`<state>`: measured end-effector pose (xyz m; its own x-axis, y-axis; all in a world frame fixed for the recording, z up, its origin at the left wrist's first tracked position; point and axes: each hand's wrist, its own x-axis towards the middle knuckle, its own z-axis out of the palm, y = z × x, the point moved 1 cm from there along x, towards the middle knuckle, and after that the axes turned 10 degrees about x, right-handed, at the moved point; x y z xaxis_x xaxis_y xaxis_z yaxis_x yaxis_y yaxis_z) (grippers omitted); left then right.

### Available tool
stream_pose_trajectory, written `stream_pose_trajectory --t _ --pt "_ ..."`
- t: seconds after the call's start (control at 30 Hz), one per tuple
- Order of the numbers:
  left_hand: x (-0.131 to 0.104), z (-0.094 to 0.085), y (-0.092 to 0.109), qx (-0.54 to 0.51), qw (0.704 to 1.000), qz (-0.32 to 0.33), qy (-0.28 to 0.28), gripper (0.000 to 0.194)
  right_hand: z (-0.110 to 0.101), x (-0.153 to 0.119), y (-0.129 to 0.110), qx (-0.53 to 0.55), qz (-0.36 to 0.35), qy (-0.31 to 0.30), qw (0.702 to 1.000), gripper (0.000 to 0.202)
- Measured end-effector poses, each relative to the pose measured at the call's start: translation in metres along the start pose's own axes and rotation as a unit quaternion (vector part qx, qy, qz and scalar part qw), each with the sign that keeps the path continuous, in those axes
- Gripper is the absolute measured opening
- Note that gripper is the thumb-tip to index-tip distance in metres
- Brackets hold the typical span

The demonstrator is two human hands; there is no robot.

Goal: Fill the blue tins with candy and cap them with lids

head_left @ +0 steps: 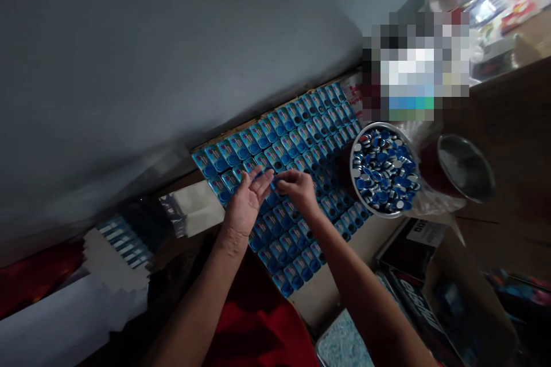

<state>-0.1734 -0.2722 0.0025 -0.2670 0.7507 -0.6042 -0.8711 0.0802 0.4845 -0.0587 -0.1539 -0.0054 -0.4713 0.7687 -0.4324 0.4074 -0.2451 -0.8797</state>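
Rows of small blue cards (263, 136) cover the table, many with a round blue disc in the lower part and others with a dark round spot there. My left hand (247, 203) is turned palm up over the middle rows, its fingers stretched out. Beside its fingertips, my right hand (300, 188) is closed in a pinch; what lies between thumb and finger is too small to make out. To the right of the cards stands a metal pot (379, 124) full of loose blue and silver discs (385, 169).
A second metal pot (482, 169) stands farther right, by clear plastic. Cardboard boxes (426, 235) lie at lower right, near a tub of pale shreds (346, 344). At left are a white package (198, 206) and a stack of sheets (120, 264). A wall (172, 51) borders the far side.
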Motion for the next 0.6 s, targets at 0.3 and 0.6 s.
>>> stream_pose_trajectory --t 0.3,0.6 --pt "-0.045 -0.098 0.06 0.193 0.889 0.254 0.329 0.026 0.004 0.057 -0.036 -0.485 -0.047 0.024 0.873 0.014" --pt "-0.12 -0.188 0.023 0.176 0.908 0.075 0.374 0.045 0.0 0.084 -0.054 -0.582 0.0 0.021 0.813 0.039"
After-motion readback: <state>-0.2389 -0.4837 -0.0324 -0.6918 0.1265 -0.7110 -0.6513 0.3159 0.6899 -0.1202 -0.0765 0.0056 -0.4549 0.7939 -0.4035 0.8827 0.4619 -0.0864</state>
